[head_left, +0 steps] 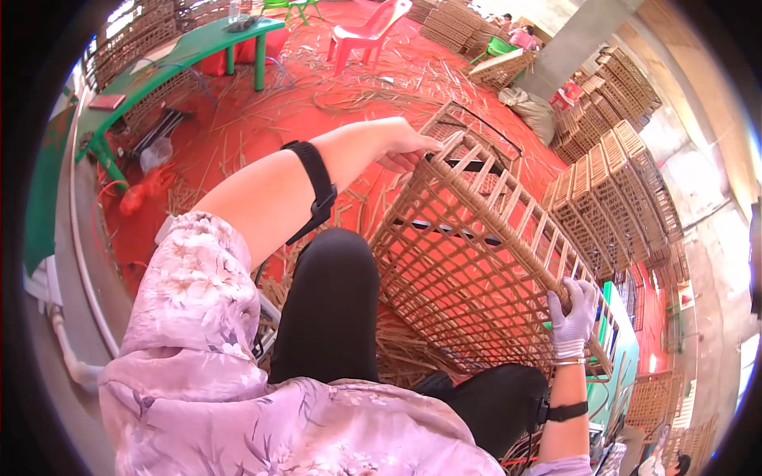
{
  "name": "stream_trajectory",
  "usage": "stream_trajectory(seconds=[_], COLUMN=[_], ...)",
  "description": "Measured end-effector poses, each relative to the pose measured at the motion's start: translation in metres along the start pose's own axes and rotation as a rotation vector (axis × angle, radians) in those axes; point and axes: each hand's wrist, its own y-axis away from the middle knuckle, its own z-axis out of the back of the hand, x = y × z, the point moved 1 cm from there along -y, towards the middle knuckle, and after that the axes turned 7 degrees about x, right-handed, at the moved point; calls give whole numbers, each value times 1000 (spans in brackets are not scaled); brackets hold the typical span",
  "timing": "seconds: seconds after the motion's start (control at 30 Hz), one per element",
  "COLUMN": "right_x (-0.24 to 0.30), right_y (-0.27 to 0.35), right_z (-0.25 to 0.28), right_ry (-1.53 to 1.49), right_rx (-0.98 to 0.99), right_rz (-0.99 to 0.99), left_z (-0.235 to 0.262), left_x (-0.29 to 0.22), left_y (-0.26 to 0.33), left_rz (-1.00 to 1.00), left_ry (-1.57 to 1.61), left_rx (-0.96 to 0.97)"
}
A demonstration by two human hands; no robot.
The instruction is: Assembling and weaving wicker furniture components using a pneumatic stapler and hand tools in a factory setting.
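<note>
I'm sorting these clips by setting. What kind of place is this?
Probably a wicker weaving workshop: both hands grip a lattice basket frame, finished baskets are stacked alongside, and loose cane strips litter the red floor.

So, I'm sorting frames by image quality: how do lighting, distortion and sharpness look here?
Head view: strong fisheye bend with a black rim around the picture; the stacked crates curve toward the right edge. Warm red cast from the floor. Upper right is washed out by bright daylight. The woven basket, left hand and gloved right hand look reasonably sharp.
</note>
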Motion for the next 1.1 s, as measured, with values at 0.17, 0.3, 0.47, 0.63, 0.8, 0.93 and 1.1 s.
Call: stream_trajectory(seconds=[0.17, 0.3, 0.47, 0.63, 0.8, 0.93, 1.1], right_x=[7, 7, 8, 15, 13, 11, 10], right_y=[3, 5, 5, 4, 5, 5, 5], right_z=[0, -1, -2, 2, 1, -1, -2], right_ry=[22, 35, 34, 19, 15, 15, 12], right_rx=[-26, -52, -62, -88, -88, -104, -120], right_rz=[67, 64, 58, 73, 53, 80, 82], left_z=[6, 9, 13, 13, 4, -4, -17], left_x=[-2, -1, 7, 13, 15, 19, 27], left_y=[-9, -15, -13, -13, -15, -5, 8], left_rz=[-1, 1, -11, -69, -85, -141, -384], left_ry=[58, 106, 201, 249, 285, 320, 277], left_rx=[28, 83, 126, 144, 105, 66, -160])
